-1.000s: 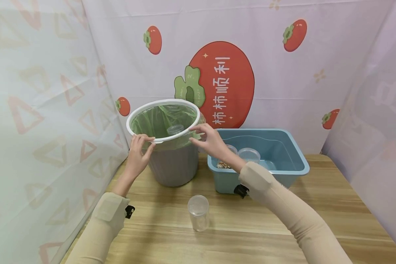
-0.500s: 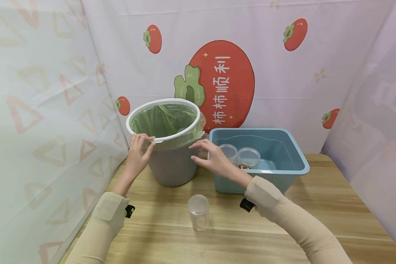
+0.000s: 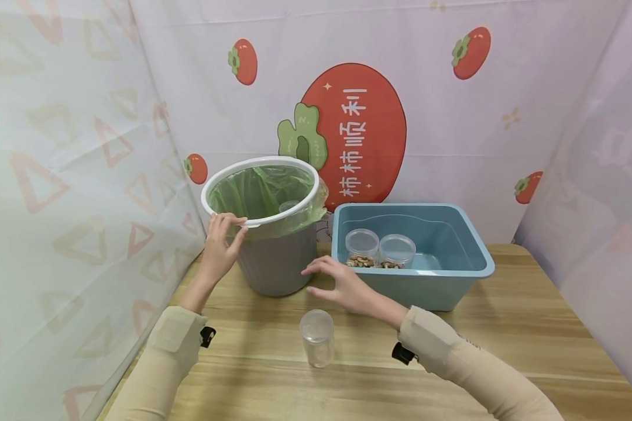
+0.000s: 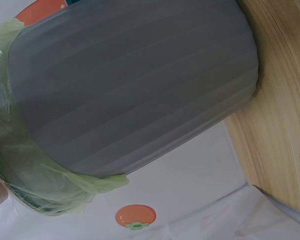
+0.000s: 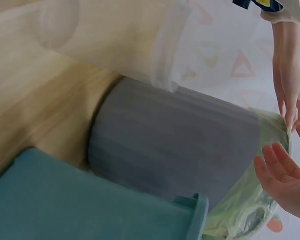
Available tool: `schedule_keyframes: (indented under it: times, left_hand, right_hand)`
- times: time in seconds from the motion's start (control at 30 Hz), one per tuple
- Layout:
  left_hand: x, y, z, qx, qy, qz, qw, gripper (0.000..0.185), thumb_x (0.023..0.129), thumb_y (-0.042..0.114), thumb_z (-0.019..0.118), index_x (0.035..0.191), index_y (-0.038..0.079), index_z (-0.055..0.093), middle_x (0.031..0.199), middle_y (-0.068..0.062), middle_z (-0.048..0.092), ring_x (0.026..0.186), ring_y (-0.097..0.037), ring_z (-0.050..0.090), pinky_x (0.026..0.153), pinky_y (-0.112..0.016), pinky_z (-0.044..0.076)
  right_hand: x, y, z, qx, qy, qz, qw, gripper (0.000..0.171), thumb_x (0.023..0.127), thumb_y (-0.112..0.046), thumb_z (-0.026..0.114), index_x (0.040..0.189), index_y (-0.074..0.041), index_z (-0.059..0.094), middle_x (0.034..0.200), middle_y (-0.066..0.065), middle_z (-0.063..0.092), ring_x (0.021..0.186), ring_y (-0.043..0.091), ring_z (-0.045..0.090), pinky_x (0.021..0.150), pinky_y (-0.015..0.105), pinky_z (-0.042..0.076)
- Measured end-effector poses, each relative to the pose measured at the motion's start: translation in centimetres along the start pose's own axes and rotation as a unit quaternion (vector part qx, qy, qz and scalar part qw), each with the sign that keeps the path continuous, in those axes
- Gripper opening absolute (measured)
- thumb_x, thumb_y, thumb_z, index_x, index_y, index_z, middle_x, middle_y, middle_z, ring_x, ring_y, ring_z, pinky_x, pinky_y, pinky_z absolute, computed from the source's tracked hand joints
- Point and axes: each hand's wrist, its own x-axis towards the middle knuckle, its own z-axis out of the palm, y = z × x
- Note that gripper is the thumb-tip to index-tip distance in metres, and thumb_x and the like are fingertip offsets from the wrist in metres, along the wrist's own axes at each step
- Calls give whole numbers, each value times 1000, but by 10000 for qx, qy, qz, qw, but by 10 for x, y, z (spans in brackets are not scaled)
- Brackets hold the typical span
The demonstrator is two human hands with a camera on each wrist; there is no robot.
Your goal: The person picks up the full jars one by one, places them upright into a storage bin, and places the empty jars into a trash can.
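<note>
My left hand (image 3: pixel 220 248) grips the white rim (image 3: pixel 260 221) of a grey trash can (image 3: pixel 276 266), thumb and fingers at its front left. A green bag lines the can, and a clear lid shows partly inside it. My right hand (image 3: pixel 343 286) hovers above the table with fingers apart, holding nothing. Just in front of it a clear lidded jar (image 3: pixel 317 342) stands upright and looks empty. In the right wrist view that jar (image 5: pixel 115 37) lies close to the camera, with the right hand (image 5: pixel 287 182) at the edge. The left wrist view is mostly can wall (image 4: pixel 135 85).
Right of the can is a blue plastic tub (image 3: pixel 421 292). Two clear jars, a left one (image 3: pixel 362 245) and a right one (image 3: pixel 397 251), stand in it with brown bits inside. Printed cloth walls (image 3: pixel 432 123) enclose the wooden table (image 3: pixel 390 386).
My right hand has left the can's right rim and come down and toward me, nearer the jar on the table. The left hand stays at the rim.
</note>
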Motion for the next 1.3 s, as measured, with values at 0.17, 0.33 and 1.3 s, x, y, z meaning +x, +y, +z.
schedule_keyframes:
  times: [0.17, 0.33, 1.3]
  left_hand:
    - [1, 0, 0, 25, -7, -11, 10000, 16, 80, -3, 60, 96, -4, 57, 92, -19, 50, 93, -33, 46, 103, -55, 9]
    - [1, -1, 0, 33, -12, -14, 10000, 16, 80, -3, 59, 96, -4, 57, 92, -19, 50, 93, -33, 46, 104, -54, 8]
    - [-1, -1, 0, 58, -20, -3, 10000, 16, 81, -3, 59, 96, -4, 57, 92, -18, 49, 92, -32, 46, 103, -54, 9]
  right_hand:
    - [-13, 4, 9, -123, -209, -57, 9997, 27, 79, -15, 65, 105, -8, 60, 106, 5, 55, 102, 18, 51, 87, 34, 43]
    - [-23, 8, 17, -64, -412, 22, 9991, 27, 80, -16, 64, 106, -8, 58, 107, 6, 54, 101, 20, 53, 84, 35, 45]
    - [-58, 27, 47, 173, -1030, 1124, 9882, 45, 74, -32, 68, 115, -18, 57, 121, 5, 48, 109, 24, 47, 84, 37, 43]
